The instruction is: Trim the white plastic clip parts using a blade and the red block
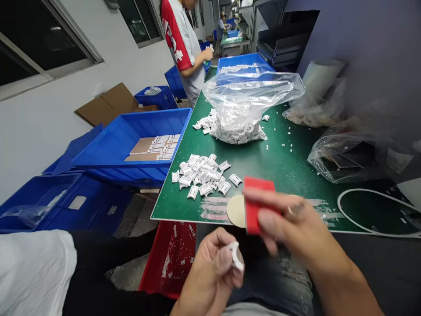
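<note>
White piece (237, 258) near red block (252, 219)

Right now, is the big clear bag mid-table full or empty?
Partly full: the clear bag has white pieces heaped in its bottom, while its upper part is slack and see-through.

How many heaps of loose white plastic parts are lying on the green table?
2: the nearer heap, left of the red block in the right hand; the farther heap, at the left side of the filled clear bag. The bag may hide more.
</note>
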Action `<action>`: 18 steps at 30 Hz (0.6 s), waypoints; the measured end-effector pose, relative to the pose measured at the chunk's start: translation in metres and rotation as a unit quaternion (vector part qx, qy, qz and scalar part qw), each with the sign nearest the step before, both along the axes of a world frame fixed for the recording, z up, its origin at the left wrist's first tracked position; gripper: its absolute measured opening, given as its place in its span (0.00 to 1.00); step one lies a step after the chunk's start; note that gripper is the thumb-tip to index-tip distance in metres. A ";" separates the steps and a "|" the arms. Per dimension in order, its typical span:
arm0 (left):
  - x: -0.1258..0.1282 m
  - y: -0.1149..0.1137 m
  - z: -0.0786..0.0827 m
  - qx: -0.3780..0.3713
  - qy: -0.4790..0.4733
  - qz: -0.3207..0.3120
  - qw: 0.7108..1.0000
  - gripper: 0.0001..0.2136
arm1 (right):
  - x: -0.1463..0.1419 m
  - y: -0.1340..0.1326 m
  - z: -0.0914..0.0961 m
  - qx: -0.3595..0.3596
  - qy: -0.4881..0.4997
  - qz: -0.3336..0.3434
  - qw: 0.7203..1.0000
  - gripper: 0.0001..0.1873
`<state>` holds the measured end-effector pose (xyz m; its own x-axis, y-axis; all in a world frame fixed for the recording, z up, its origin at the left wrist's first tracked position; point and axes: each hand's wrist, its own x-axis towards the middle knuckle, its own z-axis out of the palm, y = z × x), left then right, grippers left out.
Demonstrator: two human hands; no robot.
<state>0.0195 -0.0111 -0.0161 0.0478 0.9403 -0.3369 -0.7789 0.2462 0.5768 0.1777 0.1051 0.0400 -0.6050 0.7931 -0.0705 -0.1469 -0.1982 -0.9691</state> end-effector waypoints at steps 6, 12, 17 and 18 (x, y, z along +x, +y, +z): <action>-0.001 -0.011 0.002 0.030 -0.016 -0.037 0.999 0.17 | -0.004 -0.001 -0.012 0.007 -0.009 -0.031 0.999 0.30; -0.007 -0.001 0.002 0.013 0.026 0.022 0.999 0.16 | -0.001 -0.008 -0.005 0.013 -0.056 -0.117 0.992 0.19; -0.009 -0.003 0.003 0.022 0.014 0.013 1.000 0.14 | 0.005 -0.013 0.003 0.071 0.000 -0.270 0.960 0.08; -0.008 -0.003 0.003 0.022 0.015 0.012 1.000 0.15 | 0.007 -0.010 -0.001 0.104 0.004 -0.313 0.944 0.07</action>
<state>0.0114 -0.0139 -0.0126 0.0155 0.9548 -0.2967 -0.7670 0.2017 0.6091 0.1843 0.0956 0.0393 -0.0129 0.9915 0.1294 -0.1793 0.1251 -0.9758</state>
